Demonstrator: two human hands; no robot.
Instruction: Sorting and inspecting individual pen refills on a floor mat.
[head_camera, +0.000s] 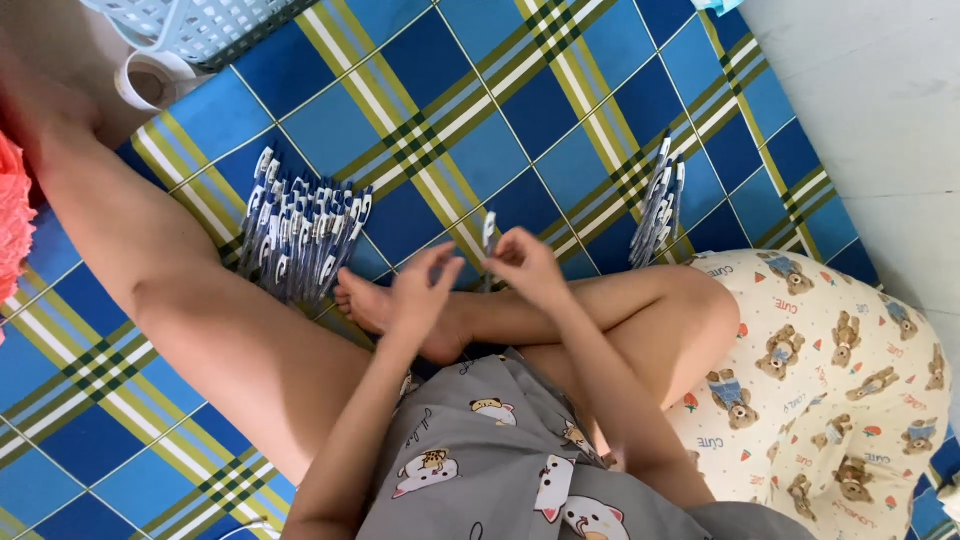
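I sit cross-legged on a blue, green and white plaid mat (450, 130). My right hand (528, 268) pinches a thin pen (489, 230) with a white clip, held upright above my foot. My left hand (420, 292) is right beside it, fingers curled toward the pen's lower end; whether it touches the pen is unclear. A large heap of similar blue-and-white pens (298, 232) lies on the mat to the left. A smaller bundle of pens (660, 205) lies to the right, next to my knee.
A white plastic basket (200, 25) and a roll of tape (150, 80) sit at the top left. Pale floor tiles (880, 110) border the mat on the right. An orange cloth (12, 215) shows at the left edge.
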